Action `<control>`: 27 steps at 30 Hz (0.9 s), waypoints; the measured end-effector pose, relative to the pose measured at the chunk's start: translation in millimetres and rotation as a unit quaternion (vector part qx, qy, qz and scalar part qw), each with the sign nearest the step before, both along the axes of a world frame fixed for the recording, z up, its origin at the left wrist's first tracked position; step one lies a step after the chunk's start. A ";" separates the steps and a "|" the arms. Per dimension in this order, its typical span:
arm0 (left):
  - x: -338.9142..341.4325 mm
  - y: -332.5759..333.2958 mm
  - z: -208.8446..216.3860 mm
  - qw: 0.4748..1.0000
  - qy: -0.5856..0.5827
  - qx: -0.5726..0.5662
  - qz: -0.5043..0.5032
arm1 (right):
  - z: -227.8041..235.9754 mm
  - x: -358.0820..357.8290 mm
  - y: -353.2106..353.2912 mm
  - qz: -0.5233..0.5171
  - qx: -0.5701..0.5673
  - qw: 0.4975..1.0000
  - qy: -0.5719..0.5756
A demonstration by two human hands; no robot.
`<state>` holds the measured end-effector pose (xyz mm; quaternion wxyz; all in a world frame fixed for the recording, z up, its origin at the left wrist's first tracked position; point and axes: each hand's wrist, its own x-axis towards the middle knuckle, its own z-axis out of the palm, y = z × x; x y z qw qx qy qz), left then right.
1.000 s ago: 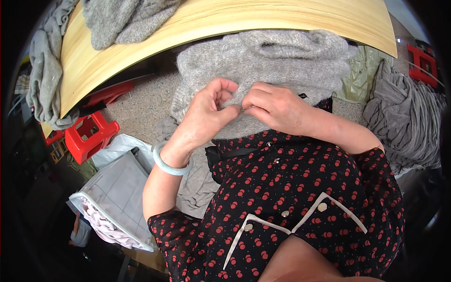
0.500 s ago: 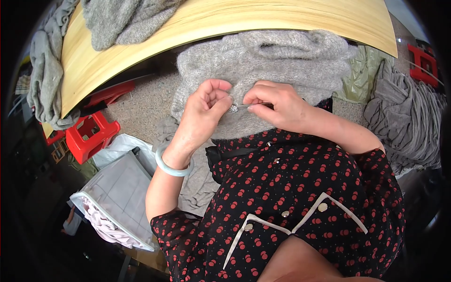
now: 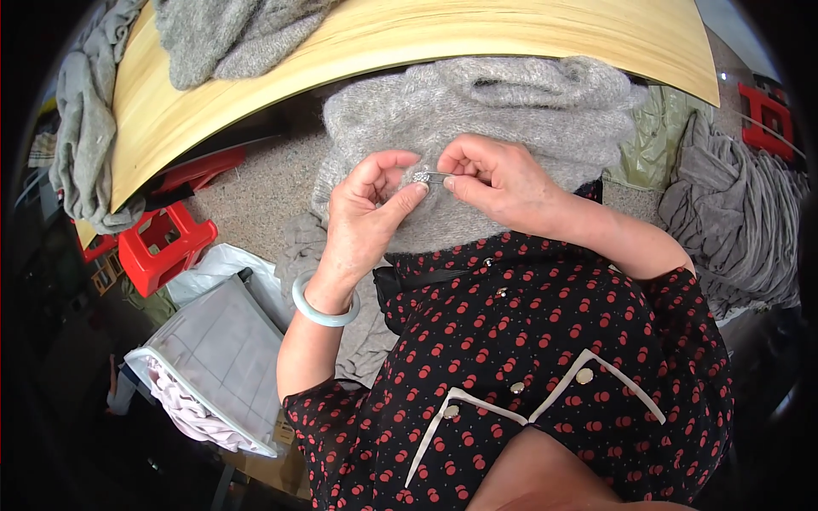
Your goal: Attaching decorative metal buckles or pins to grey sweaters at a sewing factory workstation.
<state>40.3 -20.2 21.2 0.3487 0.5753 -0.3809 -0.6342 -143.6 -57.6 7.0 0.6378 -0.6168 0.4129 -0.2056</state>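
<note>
A fuzzy grey knitted garment (image 3: pixel 511 106) lies over my lap, up against the table edge. My left hand (image 3: pixel 366 200), with a pale bangle at its wrist, is closed with thumb and fingers curled over a bit of the knit. At its thumb tip is a small sparkly silvery piece (image 3: pixel 421 177), its kind unclear. My right hand (image 3: pixel 507 183) pinches a thin, needle-like metal tool (image 3: pixel 437 175), whose tip reaches that piece. The curled fingers hide the rest of the tool.
A light wooden table (image 3: pixel 409 51) curves ahead, bearing another grey knit (image 3: pixel 234 38). A red stool (image 3: pixel 162 247) and a whitish bin (image 3: pixel 217 341) with pale cloth stand at left. On the right lie a grey cloth heap (image 3: pixel 733 204) and a greenish plastic bag (image 3: pixel 652 140).
Both hands have shifted slightly; the right fingers have rolled and spread more, and the tool is now higher. The sparkly piece has moved up a little with the left thumb.
</note>
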 end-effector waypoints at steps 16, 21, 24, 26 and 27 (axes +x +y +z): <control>2.0 2.3 0.2 0.994 -0.093 -0.034 -0.051 | -5.9 -3.2 -5.8 0.043 0.130 0.986 -0.090; 3.4 3.4 -1.6 0.989 -0.110 -0.054 -0.080 | 2.1 -14.1 -6.2 0.091 0.101 0.991 0.001; 1.9 1.2 0.5 0.990 -0.120 -0.027 -0.075 | 2.5 -13.4 -1.0 0.082 0.071 0.994 0.030; -0.4 -0.1 0.2 0.991 -0.114 -0.031 -0.066 | 0.2 -11.1 3.1 0.057 0.040 0.997 0.018; -1.4 -0.6 0.0 0.992 -0.108 -0.036 -0.056 | -1.7 -9.9 4.6 0.040 0.019 0.999 0.012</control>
